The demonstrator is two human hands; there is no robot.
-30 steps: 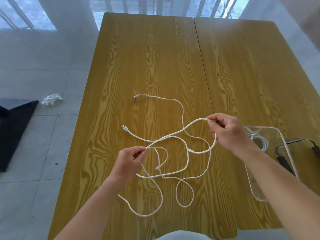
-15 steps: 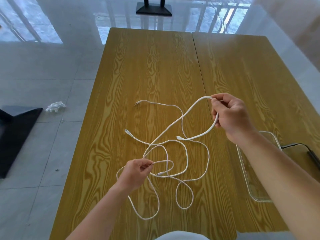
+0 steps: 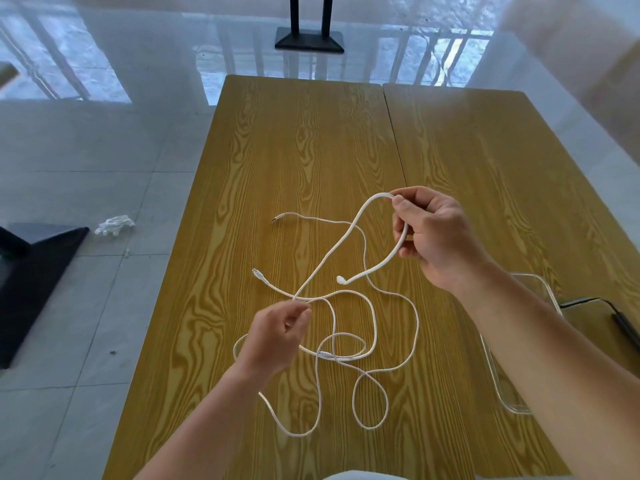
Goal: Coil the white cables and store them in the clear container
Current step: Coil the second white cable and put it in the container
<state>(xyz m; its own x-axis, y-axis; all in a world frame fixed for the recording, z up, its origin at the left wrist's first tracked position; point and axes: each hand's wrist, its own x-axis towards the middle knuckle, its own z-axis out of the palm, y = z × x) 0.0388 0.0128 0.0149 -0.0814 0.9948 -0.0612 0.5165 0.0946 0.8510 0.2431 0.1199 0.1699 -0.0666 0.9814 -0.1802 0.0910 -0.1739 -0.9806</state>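
Observation:
A thick white cable (image 3: 332,251) runs taut through the air between my two hands. My right hand (image 3: 433,233) grips a curved loop of it, raised above the table, and one plug end (image 3: 341,279) dangles below that hand. My left hand (image 3: 277,336) pinches the same cable lower down, near the table. Thinner white cables (image 3: 391,372) lie tangled in loose loops on the wooden table (image 3: 311,150) under and between my hands. The clear container (image 3: 502,393) sits at the right, mostly hidden behind my right forearm.
A black cable with a plug (image 3: 620,320) lies at the table's right edge beside the container. On the floor to the left are a black stand base (image 3: 34,265) and a white crumpled bundle (image 3: 114,225). Another black stand (image 3: 310,38) is beyond the table's far end.
My right hand has lifted the cable loop up and away from me, pulling the cable taut. My left hand has stayed low, pinching the cable. The view has tilted upward.

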